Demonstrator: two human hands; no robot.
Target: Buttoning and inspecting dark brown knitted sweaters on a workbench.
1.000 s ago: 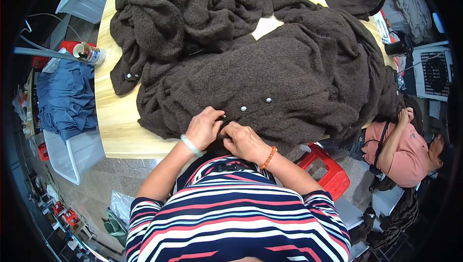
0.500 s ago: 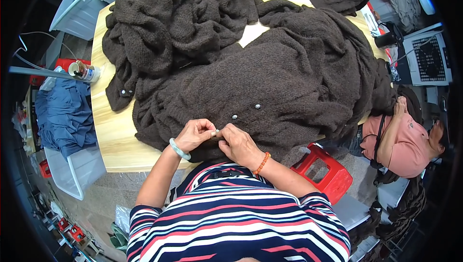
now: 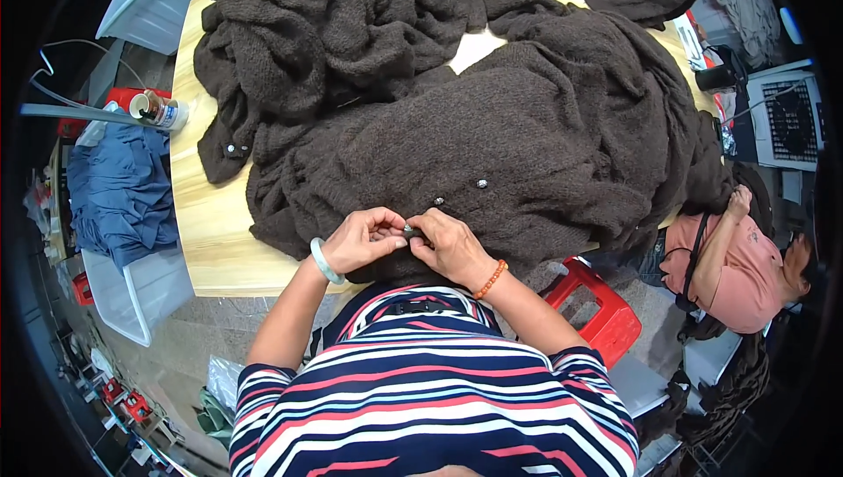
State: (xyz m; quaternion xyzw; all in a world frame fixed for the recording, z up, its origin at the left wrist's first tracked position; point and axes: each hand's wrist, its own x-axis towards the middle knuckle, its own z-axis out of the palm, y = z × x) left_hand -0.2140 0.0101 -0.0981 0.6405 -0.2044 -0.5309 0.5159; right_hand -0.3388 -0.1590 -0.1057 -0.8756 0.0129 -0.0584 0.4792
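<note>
A large dark brown knitted garment [image 3: 413, 143] lies bunched along the near side of the wooden table. At its near edge, my left hand [image 3: 362, 242] and my right hand [image 3: 446, 247] meet, fingertips curled round a small shiny button [image 3: 407, 228] on the knit. My right fingers pinch it from the right while the left fingertips close in on its other side. Beyond my hands, two more buttons run in a row: one silvery button [image 3: 440, 201] and another button [image 3: 482, 184] farther right. Whether a thread or needle is held cannot be made out.
More brown knitwear [image 3: 299, 38] is heaped at the far left of the table [image 3: 211, 257]. A cup [image 3: 158, 112] stands at the left edge, near a bin of blue cloth [image 3: 123, 196]. On the right are a red stool [image 3: 606, 319] and a person in pink [image 3: 738, 266].
My hands have shifted slightly right and away from me, and my left fingers have parted a little. The whole view has moved slightly. A co-worker's hand now shows at the far right garment.
</note>
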